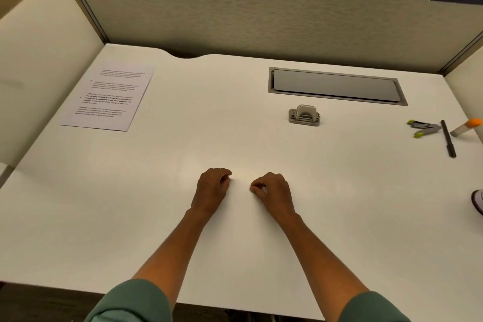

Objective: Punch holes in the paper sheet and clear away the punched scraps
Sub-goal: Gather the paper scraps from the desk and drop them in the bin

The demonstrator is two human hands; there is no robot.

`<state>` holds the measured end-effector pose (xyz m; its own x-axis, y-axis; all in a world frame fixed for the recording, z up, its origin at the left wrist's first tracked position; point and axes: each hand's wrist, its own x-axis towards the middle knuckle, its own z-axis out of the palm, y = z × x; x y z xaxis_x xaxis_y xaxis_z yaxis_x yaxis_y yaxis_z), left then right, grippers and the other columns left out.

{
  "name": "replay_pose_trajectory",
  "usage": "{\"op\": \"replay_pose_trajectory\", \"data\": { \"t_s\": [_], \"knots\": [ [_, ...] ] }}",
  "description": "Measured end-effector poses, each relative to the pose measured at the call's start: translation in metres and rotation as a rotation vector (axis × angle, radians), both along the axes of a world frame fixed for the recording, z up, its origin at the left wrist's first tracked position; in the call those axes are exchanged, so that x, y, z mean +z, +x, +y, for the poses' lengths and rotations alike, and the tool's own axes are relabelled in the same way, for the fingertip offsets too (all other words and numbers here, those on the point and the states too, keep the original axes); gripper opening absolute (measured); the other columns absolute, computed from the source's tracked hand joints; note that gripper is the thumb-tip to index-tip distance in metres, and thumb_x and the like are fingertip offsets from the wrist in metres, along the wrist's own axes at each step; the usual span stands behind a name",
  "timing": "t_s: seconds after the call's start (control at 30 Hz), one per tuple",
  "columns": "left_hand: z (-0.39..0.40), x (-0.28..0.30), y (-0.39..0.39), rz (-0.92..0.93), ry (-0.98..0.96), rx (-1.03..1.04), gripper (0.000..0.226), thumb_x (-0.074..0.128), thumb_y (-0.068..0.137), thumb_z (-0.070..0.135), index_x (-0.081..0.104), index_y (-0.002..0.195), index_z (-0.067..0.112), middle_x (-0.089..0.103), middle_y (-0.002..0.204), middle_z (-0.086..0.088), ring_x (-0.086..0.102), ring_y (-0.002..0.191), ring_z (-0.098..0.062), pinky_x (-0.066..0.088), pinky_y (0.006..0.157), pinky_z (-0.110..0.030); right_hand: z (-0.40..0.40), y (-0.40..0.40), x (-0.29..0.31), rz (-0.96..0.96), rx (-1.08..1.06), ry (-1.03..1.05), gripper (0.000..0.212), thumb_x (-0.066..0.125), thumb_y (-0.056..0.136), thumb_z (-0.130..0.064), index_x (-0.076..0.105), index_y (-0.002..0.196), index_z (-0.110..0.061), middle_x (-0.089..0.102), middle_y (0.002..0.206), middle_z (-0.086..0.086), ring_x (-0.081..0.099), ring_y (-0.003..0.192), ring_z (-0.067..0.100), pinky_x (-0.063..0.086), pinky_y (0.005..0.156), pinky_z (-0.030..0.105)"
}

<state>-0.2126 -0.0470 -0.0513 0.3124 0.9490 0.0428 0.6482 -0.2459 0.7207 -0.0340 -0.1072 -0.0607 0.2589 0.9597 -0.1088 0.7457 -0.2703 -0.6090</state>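
Observation:
A printed paper sheet (108, 98) lies flat at the far left of the white desk (235, 138). A small grey hole punch (304, 115) stands right of centre, just in front of the cable tray. My left hand (213, 189) and my right hand (274, 195) rest side by side on the bare desk near its middle, fingers loosely curled, with nothing in either. Both hands are well short of the punch and far from the sheet. No punched scraps show on the desk.
A grey cable tray lid (337, 86) is set into the desk at the back right. At the right edge lie a grey stapler with lime tips (423, 128), a black pen (448, 138) and a glue stick with an orange cap (466, 127). Partition walls (235, 8) surround the desk.

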Motion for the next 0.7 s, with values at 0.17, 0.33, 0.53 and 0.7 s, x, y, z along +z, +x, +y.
{"op": "replay_pose_trajectory", "data": {
  "t_s": [0.17, 0.33, 0.53, 0.7],
  "knots": [
    [0.0, -0.001, 0.002, 0.014, 0.03, -0.018, 0.019, 0.059, 0.086, 0.0, 0.07, 0.101, 0.005, 0.07, 0.094, -0.007, 0.06, 0.089, -0.024, 0.049, 0.082, -0.036, 0.009, -0.004, 0.008, -0.124, 0.054, -0.074, 0.01, 0.062, 0.088, -0.029, 0.07, 0.09, -0.023, 0.064, 0.094, -0.003, 0.053, 0.093, 0.021, 0.047, 0.08, 0.036],
    [0.002, -0.005, -0.002, 0.018, 0.058, 0.018, 0.019, 0.057, 0.087, -0.003, 0.07, 0.1, 0.004, 0.069, 0.094, -0.008, 0.059, 0.091, -0.025, 0.048, 0.082, -0.034, 0.016, -0.012, 0.009, -0.25, 0.099, -0.153, 0.013, 0.052, 0.094, -0.022, 0.063, 0.095, -0.016, 0.059, 0.103, 0.002, 0.051, 0.099, 0.026, 0.044, 0.079, 0.037],
    [0.002, -0.007, -0.004, 0.01, 0.068, 0.019, 0.021, 0.057, 0.086, -0.003, 0.07, 0.1, 0.004, 0.07, 0.093, -0.008, 0.06, 0.091, -0.025, 0.048, 0.081, -0.033, 0.008, -0.02, -0.001, -0.431, 0.137, -0.127, 0.017, 0.04, 0.092, -0.008, 0.055, 0.097, -0.012, 0.052, 0.105, 0.005, 0.046, 0.099, 0.029, 0.033, 0.073, 0.034],
    [0.004, -0.007, -0.009, -0.007, 0.068, 0.041, 0.02, 0.057, 0.085, -0.005, 0.07, 0.098, 0.003, 0.07, 0.092, -0.009, 0.06, 0.088, -0.026, 0.049, 0.08, -0.037, 0.009, -0.016, -0.005, -0.274, 0.041, -0.046, 0.016, 0.04, 0.093, -0.009, 0.055, 0.096, -0.015, 0.053, 0.102, 0.003, 0.046, 0.095, 0.026, 0.039, 0.078, 0.036]
  ]
}}
